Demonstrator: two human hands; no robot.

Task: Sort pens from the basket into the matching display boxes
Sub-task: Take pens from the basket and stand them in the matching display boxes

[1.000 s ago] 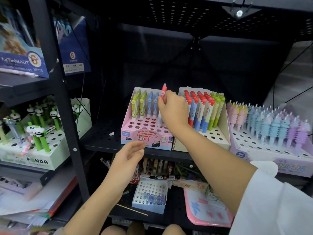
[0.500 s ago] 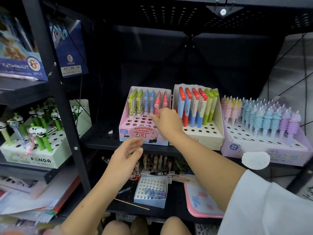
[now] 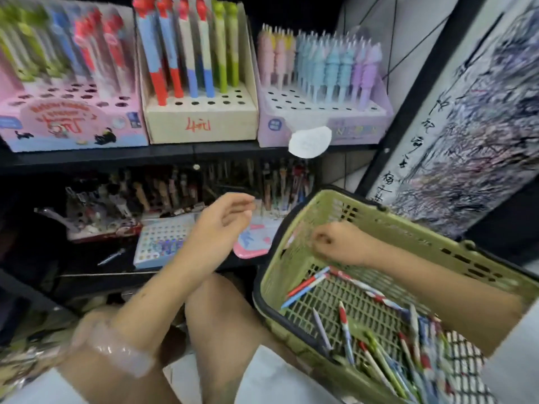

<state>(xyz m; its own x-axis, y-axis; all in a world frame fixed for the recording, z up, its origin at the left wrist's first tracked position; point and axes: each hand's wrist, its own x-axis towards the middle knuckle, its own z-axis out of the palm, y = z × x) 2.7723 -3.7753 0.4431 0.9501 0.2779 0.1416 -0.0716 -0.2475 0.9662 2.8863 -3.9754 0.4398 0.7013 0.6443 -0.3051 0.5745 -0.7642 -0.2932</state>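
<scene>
A green plastic basket (image 3: 294, 258) sits at my lower right with several loose pens (image 3: 347, 328) on its mesh floor. My right hand (image 3: 335, 243) hovers inside the basket above the pens, its fingers curled, with nothing visible in them. My left hand (image 3: 224, 220) hangs relaxed left of the basket, holding nothing. On the shelf above stand three display boxes: a pink box (image 3: 70, 126) with green, blue and red pens, a cream box (image 3: 201, 118) with red-capped and green pens, and a lilac box (image 3: 320, 129) with pastel pens.
A lower shelf holds a small blue box with holes (image 3: 157, 243), a pink tray (image 3: 250, 243) and rows of dark pens (image 3: 163, 193). A black shelf post (image 3: 408, 97) and a scribbled paper panel (image 3: 472, 126) stand on the right. My knees (image 3: 221, 322) are below.
My right hand has left the pink box, where the red pen now stands, and dropped into the basket. My view has swung down and right. My left hand stayed low.
</scene>
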